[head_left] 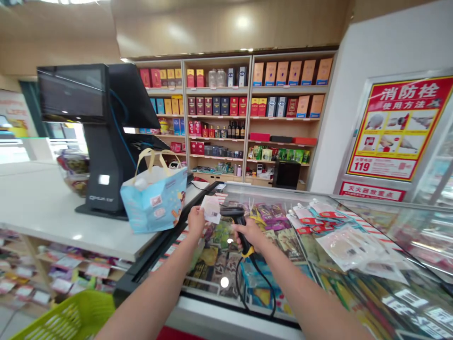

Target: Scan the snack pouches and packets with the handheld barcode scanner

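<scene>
My left hand [196, 221] is closed on a small white item [211, 209], held up over the glass counter [354, 293]. Just to its right, my right hand [249, 233] grips a black barcode scanner [236, 216] with a yellow band; the scanner's head points at the white item. The scanner's black cable [260, 281] hangs down over the glass. A light blue paper bag [155, 200] with beige handles stands on the white counter [42, 208], left of my left hand.
A black checkout terminal [102, 137] with two screens stands behind the bag. Packets [339, 236] lie on the glass at right. Shelves of boxes and bottles [226, 113] fill the back wall. A red poster [399, 127] hangs at right. A green basket [67, 318] sits at bottom left.
</scene>
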The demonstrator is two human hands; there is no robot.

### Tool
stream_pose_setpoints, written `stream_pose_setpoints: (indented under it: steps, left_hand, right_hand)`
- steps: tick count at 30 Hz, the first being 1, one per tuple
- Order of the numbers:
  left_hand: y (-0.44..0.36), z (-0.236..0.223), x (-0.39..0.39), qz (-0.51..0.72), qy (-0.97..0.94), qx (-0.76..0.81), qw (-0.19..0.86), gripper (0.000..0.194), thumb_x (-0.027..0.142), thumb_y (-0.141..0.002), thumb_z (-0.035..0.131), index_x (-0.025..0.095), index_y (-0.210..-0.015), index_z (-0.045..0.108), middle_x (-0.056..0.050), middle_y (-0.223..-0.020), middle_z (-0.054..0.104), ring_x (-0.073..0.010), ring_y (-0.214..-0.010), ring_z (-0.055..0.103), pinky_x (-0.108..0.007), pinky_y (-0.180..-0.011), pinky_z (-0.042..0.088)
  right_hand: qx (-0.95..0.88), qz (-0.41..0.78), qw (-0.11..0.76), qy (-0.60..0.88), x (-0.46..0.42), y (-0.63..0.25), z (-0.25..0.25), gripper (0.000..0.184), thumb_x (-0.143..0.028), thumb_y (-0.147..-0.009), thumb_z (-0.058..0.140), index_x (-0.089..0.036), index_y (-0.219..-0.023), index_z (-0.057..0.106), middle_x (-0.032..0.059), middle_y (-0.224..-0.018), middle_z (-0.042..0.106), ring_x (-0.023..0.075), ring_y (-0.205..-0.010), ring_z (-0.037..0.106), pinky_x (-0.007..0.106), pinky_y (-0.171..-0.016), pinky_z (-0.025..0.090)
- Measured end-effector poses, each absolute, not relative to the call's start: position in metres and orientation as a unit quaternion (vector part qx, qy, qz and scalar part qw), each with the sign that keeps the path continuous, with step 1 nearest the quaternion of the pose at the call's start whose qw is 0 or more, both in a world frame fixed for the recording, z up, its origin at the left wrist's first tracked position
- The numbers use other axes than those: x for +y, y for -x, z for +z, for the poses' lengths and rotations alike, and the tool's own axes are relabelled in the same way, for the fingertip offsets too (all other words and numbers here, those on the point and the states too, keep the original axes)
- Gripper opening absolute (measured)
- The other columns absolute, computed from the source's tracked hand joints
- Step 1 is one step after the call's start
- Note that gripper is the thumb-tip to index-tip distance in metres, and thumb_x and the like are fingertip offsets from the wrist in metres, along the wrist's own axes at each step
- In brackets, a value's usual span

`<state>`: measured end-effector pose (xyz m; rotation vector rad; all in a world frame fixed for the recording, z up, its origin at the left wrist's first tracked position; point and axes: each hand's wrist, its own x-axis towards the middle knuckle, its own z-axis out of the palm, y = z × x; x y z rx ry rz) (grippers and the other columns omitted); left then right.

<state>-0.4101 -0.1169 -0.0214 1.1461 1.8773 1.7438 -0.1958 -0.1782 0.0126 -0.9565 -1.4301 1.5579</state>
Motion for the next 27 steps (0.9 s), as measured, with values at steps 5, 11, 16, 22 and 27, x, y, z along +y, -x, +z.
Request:
stream_pose_setpoints:
  steps: [5, 11, 16, 22, 27]
  left_hand:
    - [0.45, -0.021, -0.124, 0.532, -0.445, 0.718, 0.053, 0.017, 0.023, -0.08, 0.045, 0.014, -0.081, 0.061, -0.009, -0.078, 0.066, -0.0228, -0.079, 0.063, -0.035, -0.077, 0.049]
    - [0.452, -0.03, -0.12, 0.496, -0.442, 0.747, 0.016, 0.03, 0.01, -0.077, 0.047, 0.014, -0.102, 0.062, -0.011, -0.1, 0.068, -0.0225, -0.096, 0.064, -0.032, -0.088, 0.047]
    - [0.453, -0.036, -0.116, 0.496, -0.467, 0.732, -0.013, 0.039, 0.0, -0.072, 0.042, 0.013, -0.103, 0.063, -0.012, -0.107, 0.067, -0.0225, -0.105, 0.061, -0.033, -0.095, 0.044]
    - [0.458, -0.038, -0.115, 0.514, -0.528, 0.673, -0.07, 0.027, 0.006, -0.071, 0.043, 0.018, -0.084, 0.063, -0.01, -0.102, 0.067, -0.0238, -0.103, 0.06, -0.039, -0.097, 0.044]
    - [0.452, -0.034, -0.118, 0.496, -0.576, 0.641, -0.106, 0.02, 0.016, -0.073, 0.043, 0.019, -0.082, 0.061, -0.011, -0.105, 0.065, -0.0251, -0.102, 0.059, -0.04, -0.096, 0.045]
  right_hand:
    - [-0.578, 0.628, 0.362, 0.375, -0.169, 0.248, 0.014, 0.021, -0.028, -0.066, 0.067, -0.019, -0.07, 0.048, -0.0072, -0.043, 0.051, 0.0092, -0.034, 0.047, 0.02, -0.033, 0.04]
    - [-0.58, 0.627, 0.339, 0.395, -0.165, 0.278, 0.011, 0.02, -0.025, -0.069, 0.068, -0.018, -0.071, 0.049, -0.007, -0.042, 0.051, 0.0094, -0.033, 0.047, 0.019, -0.034, 0.038]
    - [-0.58, 0.624, 0.349, 0.391, -0.166, 0.274, 0.008, 0.024, -0.029, -0.068, 0.07, -0.018, -0.071, 0.048, -0.0076, -0.043, 0.05, 0.0089, -0.034, 0.046, 0.02, -0.035, 0.04]
    - [-0.583, 0.593, 0.388, 0.396, -0.169, 0.227, 0.01, 0.03, -0.034, -0.061, 0.07, -0.02, -0.073, 0.046, -0.008, -0.045, 0.052, 0.0097, -0.035, 0.047, 0.022, -0.034, 0.041]
    - [-0.557, 0.545, 0.47, 0.415, -0.179, 0.143, 0.007, 0.032, -0.038, -0.059, 0.069, -0.02, -0.071, 0.046, -0.0076, -0.045, 0.052, 0.0091, -0.033, 0.045, 0.022, -0.033, 0.041]
